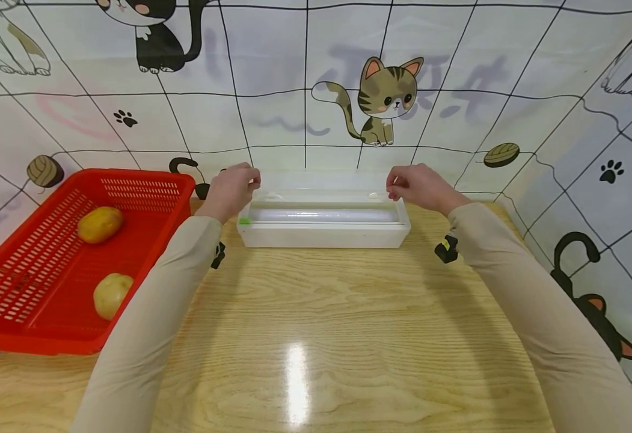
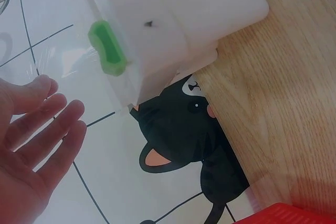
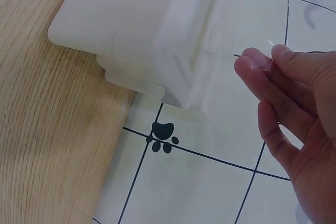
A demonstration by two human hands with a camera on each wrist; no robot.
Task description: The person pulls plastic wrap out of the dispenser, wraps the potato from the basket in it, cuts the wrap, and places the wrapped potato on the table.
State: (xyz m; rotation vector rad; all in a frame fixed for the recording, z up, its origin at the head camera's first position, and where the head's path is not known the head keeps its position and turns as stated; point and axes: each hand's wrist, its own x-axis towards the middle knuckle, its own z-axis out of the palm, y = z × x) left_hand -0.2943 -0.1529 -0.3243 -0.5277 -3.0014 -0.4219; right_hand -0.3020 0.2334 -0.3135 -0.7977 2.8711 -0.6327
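A white cling film dispenser [image 1: 323,237] stands at the far edge of the table, its top open over a roll of clear film [image 1: 323,216]. A green slider [image 2: 107,48] sits at its left end. Beyond the left end, my left hand [image 1: 233,189] pinches one corner of the cling film between thumb and forefinger. My right hand [image 1: 421,185] pinches the opposite corner, where a bit of film [image 3: 269,66] shows at the fingertips. Between both hands the transparent sheet stretches above the back of the dispenser, its outline faint.
To the left stands a red plastic basket [image 1: 50,300] holding a yellow oval item [image 1: 100,225] and a pale round one [image 1: 112,296]. Wood-grain table [image 1: 326,325] spreads in front of the dispenser. A cat-patterned sheet [image 1: 278,114] rises behind and at the right.
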